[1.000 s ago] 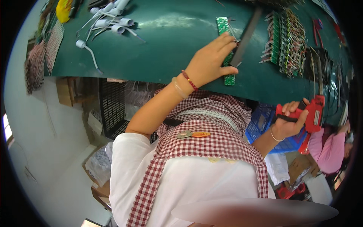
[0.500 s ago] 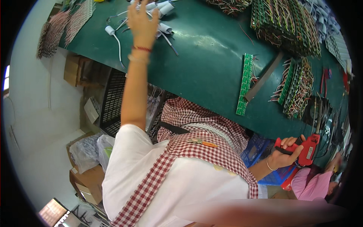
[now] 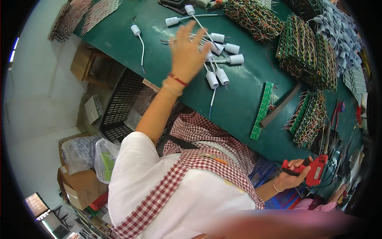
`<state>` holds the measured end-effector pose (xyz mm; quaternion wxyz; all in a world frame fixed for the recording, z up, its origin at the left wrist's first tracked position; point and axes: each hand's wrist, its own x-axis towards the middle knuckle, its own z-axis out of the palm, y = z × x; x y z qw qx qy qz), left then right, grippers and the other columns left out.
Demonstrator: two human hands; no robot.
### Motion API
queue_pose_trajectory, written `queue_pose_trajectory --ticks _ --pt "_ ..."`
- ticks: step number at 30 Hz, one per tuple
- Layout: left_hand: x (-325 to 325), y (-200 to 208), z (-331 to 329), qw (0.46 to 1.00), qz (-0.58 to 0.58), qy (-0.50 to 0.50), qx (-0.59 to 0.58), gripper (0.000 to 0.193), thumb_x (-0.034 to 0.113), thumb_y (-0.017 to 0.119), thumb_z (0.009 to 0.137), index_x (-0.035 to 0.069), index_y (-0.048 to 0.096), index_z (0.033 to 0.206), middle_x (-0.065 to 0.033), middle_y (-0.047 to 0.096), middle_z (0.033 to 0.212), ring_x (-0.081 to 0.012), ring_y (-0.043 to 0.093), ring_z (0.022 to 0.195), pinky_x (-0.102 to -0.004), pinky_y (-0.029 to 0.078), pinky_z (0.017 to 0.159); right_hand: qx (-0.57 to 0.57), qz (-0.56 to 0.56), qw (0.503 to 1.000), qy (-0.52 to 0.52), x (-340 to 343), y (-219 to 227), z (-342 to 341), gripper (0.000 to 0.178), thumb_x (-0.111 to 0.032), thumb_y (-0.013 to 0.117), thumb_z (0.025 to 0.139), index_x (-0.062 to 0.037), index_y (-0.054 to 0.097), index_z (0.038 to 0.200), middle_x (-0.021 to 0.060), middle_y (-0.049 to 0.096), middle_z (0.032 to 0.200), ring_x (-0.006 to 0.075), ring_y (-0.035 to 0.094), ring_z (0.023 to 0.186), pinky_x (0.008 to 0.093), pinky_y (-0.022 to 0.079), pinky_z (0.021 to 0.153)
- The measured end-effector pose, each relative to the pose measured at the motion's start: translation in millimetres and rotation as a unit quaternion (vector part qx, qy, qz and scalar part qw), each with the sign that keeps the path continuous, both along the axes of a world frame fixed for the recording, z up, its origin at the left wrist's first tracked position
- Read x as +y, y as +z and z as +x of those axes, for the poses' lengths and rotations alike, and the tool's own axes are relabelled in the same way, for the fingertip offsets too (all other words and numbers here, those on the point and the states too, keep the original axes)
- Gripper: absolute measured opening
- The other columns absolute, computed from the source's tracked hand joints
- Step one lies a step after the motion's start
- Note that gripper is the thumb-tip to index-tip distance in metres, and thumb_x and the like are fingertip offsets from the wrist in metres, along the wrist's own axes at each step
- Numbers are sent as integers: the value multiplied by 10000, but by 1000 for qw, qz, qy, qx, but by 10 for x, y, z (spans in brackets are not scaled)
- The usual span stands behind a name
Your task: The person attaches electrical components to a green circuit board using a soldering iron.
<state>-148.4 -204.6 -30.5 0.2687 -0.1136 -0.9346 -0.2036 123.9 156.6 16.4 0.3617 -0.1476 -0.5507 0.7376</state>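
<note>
My left hand (image 3: 188,55) reaches over the green worktable with its fingers spread, at the edge of a loose heap of white cylindrical lamp bases (image 3: 212,79) with white wire leads. Whether the fingertips touch the leads is hard to tell. One more white base with a lead (image 3: 135,30) lies apart to the left. At the lower right, my right hand (image 3: 294,175) is wrapped round the handle of a red soldering gun (image 3: 317,170), its metal tip pointing away from me. Near it lie a green circuit board strip (image 3: 262,110) and a stack of wired boards (image 3: 310,119).
A flat dark bar (image 3: 281,104) lies beside the strip. Large stacks of wired boards (image 3: 306,51) and a pile of pale grey-blue pieces (image 3: 338,36) fill the far right. Below the table's left edge stands a black crate (image 3: 119,103). Another person's pink sleeve (image 3: 318,205) shows at lower right.
The heap of lamp bases and my left hand are farther right and nearer, and the bases lie more spread out. The view has shifted somewhat. My right hand keeps hold of the soldering gun.
</note>
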Motion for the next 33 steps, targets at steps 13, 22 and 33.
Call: queue_pose_trajectory --ticks 13,22,33 --pt "-1846 -182 -47 806 540 81 -228 183 108 575 833 -6 613 971 -12 552 717 -56 465 600 -232 342 506 -12 4 1000 -19 -58 16 -46 382 -276 471 985 31 451 1212 57 484 653 99 425 504 230 368 462" --pt "336 -64 978 920 53 -184 -341 193 165 647 819 37 588 951 -156 628 874 -344 619 776 -390 483 667 14 2 999 36 26 26 -22 391 -287 441 997 27 444 1230 68 489 678 109 431 533 239 379 502" --pt "456 138 574 898 198 -321 -227 84 48 591 866 36 630 939 -115 603 830 -256 593 694 -343 479 658 -7 10 1000 -4 6 40 151 383 -288 441 995 30 447 1207 79 508 687 111 436 520 241 375 492"
